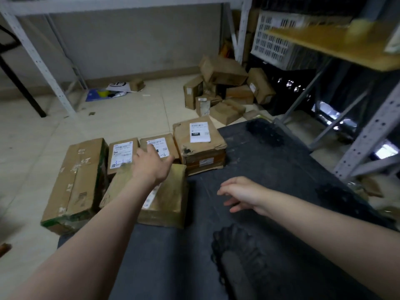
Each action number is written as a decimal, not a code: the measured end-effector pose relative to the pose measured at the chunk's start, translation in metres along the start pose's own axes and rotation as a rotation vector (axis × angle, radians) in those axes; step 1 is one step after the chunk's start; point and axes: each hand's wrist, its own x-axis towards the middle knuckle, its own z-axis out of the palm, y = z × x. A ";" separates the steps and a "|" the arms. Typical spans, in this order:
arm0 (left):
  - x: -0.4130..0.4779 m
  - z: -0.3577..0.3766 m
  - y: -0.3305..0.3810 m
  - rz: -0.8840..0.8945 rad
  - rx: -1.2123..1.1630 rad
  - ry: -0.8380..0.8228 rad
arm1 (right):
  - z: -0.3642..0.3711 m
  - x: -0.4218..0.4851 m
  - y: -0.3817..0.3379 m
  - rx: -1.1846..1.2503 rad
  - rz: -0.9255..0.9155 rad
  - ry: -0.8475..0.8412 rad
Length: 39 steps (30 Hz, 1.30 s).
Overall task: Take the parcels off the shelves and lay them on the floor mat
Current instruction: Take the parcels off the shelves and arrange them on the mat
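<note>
Your left hand (151,164) is stretched out above the group of parcels (121,155), its fingers straight and a little spread, holding nothing. I cannot tell if they touch the small labelled parcel (161,144) under them. Your right hand (240,193) hangs over the floor mat (270,169), fingers loosely bent, also with nothing in it. The parcels lie at the left edge of the mat, not in its middle. The long carton (78,182) seems to rest on the tiles, the square parcel (199,141) sits on the far left corner, and the yellowish parcel (171,200) lies tilted, half over the edge and against its neighbours. The danger I see is here: if you push this crowded edge or put another parcel on it, the tilted one may slide off to the tiles, and more pieces will finish outside the mat.
</note>
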 end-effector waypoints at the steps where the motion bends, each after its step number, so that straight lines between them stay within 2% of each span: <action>1: -0.003 -0.004 0.019 0.054 0.000 0.010 | -0.015 -0.006 -0.003 0.029 -0.022 0.035; 8: -0.048 -0.045 0.180 0.587 -0.017 0.077 | -0.135 -0.053 -0.029 0.269 -0.239 0.366; 13: -0.096 -0.087 0.296 0.884 0.028 0.087 | -0.223 -0.098 -0.053 0.397 -0.419 0.689; 15: -0.116 -0.102 0.342 0.976 -0.025 0.079 | -0.259 -0.127 -0.058 0.362 -0.530 0.861; 18: -0.150 -0.117 0.403 1.082 -0.145 0.084 | -0.310 -0.182 -0.059 0.175 -0.681 1.160; 22: -0.193 -0.126 0.466 1.174 -0.239 0.078 | -0.364 -0.251 -0.051 0.005 -0.790 1.386; 27: -0.236 -0.130 0.523 1.257 -0.306 0.037 | -0.427 -0.313 -0.032 -0.219 -0.730 1.587; 30: -0.257 -0.131 0.550 1.289 -0.356 0.015 | -0.474 -0.337 -0.022 -0.301 -0.568 1.685; 36: -0.276 -0.140 0.583 1.361 -0.391 0.022 | -0.562 -0.357 -0.009 -0.213 -0.231 1.824; 39: -0.272 -0.146 0.594 1.376 -0.397 0.042 | -0.591 -0.358 -0.011 -0.431 -0.168 1.875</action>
